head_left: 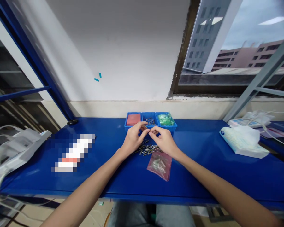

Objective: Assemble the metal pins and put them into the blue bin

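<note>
My left hand (133, 138) and my right hand (164, 140) meet in front of the blue bins, thumbs and fingertips pinched close together. Whatever lies between the fingertips is too small to make out. Just below them a loose pile of thin metal pins (148, 149) is spread on the blue table. A pinkish clear bag (159, 166) with small pale pieces in it lies nearer to me, beside the pile. Behind the hands stand three joined blue bins (150, 114). They hold red sheets or bags (133, 119), more metal pins (150, 121) and green plastic packets (165, 119).
The blue table (196, 176) runs up to a wall. On the right lies a tissue pack (243, 142), with a power strip (251, 119) behind it. Another power strip with plugs and cables (21, 151) stands at the left edge. A blurred-out white item (75, 153) lies on the left.
</note>
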Demonstrator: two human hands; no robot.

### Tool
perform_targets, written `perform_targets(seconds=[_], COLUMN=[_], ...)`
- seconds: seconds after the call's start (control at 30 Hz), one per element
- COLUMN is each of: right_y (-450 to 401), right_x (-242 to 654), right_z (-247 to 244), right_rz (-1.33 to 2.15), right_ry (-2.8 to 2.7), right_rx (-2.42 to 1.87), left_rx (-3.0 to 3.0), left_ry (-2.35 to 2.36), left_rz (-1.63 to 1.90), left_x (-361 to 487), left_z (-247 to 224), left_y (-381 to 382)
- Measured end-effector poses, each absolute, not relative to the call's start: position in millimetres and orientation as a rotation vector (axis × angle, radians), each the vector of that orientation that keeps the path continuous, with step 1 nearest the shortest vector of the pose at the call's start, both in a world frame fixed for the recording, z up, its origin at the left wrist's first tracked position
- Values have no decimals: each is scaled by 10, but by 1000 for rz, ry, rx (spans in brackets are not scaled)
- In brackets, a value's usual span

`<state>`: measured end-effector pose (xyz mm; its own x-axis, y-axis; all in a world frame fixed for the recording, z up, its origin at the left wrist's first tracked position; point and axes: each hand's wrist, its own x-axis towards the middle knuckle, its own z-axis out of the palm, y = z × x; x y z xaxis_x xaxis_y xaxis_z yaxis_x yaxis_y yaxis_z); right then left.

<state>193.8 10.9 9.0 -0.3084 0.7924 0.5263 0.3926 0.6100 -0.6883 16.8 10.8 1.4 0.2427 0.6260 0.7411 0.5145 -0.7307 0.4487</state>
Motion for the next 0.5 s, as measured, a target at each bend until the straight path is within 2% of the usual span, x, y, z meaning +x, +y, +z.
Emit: perform_targets(seconds=[0.27, 0.5], right_y=[117, 96], right_x=[1954, 1959], right_z=[47, 37], right_rz=[539, 588], right_ry=[-1925, -1910], right_rx=[-1015, -943], left_rx=[2701, 2787], left_ry=[1177, 1181], left_rz=[1263, 1387], left_x=[98, 54], left_z=[21, -50], left_y=[102, 168])
